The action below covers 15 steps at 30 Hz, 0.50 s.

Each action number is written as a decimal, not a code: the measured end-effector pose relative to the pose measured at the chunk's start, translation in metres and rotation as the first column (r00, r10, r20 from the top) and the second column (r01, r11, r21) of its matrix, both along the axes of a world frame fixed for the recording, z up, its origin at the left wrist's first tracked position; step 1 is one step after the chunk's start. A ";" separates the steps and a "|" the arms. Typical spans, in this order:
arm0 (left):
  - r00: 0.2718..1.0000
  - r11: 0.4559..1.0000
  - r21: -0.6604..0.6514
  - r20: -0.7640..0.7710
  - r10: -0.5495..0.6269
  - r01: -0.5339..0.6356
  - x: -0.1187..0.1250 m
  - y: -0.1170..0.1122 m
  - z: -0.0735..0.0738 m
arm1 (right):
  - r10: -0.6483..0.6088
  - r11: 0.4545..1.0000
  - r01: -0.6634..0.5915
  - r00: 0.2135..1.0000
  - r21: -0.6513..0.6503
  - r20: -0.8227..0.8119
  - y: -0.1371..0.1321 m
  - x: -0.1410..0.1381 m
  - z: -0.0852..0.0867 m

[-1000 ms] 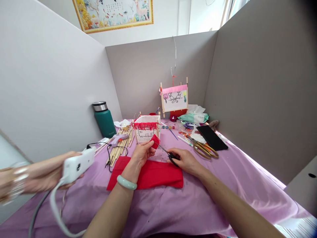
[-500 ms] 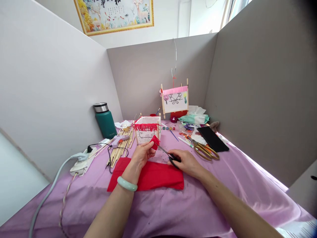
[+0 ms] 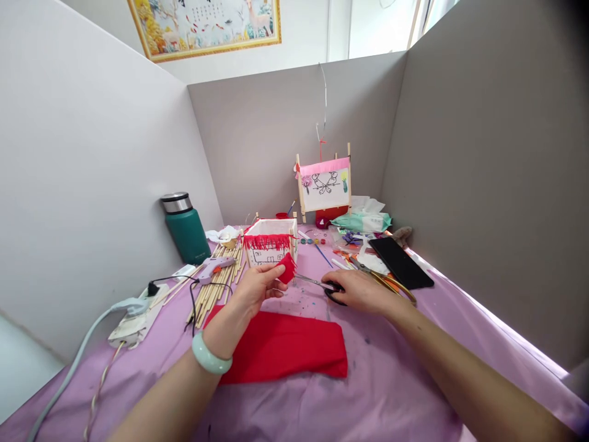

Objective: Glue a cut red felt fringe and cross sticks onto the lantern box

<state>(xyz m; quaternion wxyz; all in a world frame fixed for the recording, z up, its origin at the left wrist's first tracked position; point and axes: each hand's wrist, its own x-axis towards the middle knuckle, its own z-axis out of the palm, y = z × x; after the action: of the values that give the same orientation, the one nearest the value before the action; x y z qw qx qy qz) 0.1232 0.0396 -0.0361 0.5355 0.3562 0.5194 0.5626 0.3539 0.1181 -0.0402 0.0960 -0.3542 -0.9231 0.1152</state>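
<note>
My left hand (image 3: pixel 262 283) pinches a small piece of red cloth (image 3: pixel 287 269), its right edge cut into a short fringe. In my right hand (image 3: pixel 356 288) is a pair of scissors with black handles (image 3: pixel 334 292); the blades point left and their tips are close to the cloth's fringed edge. Beneath my hands a larger folded red cloth (image 3: pixel 288 347) lies flat. Just behind the left hand stands a white paper lantern box (image 3: pixel 269 248) with stick corners, black line drawings and red fringe along its upper edge.
Thin wooden sticks (image 3: pixel 211 293), a glue gun (image 3: pixel 215 268), a power strip (image 3: pixel 131 325) and a green bottle (image 3: pixel 186 233) are on the left. A finished lantern (image 3: pixel 326 187) hangs at the back. Golden scissors (image 3: pixel 391 283) and a black phone (image 3: pixel 401 263) lie right, on the purple tablecloth (image 3: pixel 396 368).
The scissors have moved slightly right, away from the red piece, and the right hand has turned flatter. The left hand still holds the piece. The whole view has shifted a little.
</note>
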 end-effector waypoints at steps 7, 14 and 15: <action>0.958 0.968 -0.105 -0.155 -0.241 0.227 -0.017 0.000 -0.007 | 0.143 0.987 -0.138 0.988 -0.082 0.063 0.018 -0.011 0.001; 0.909 0.925 -0.178 -0.196 -0.369 0.337 -0.025 -0.012 -0.009 | 0.102 0.987 -0.096 0.994 -0.133 0.038 0.018 -0.009 -0.009; 0.908 0.921 -0.187 -0.186 -0.374 0.341 -0.025 -0.014 -0.009 | 0.110 0.986 -0.106 0.994 -0.128 0.026 0.017 -0.008 -0.010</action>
<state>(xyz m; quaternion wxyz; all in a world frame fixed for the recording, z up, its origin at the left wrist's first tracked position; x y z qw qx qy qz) 0.0982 0.0258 -0.0447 0.5948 0.4638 0.5415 0.3713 0.3458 0.1354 -0.0500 0.0518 -0.3109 -0.9332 0.1728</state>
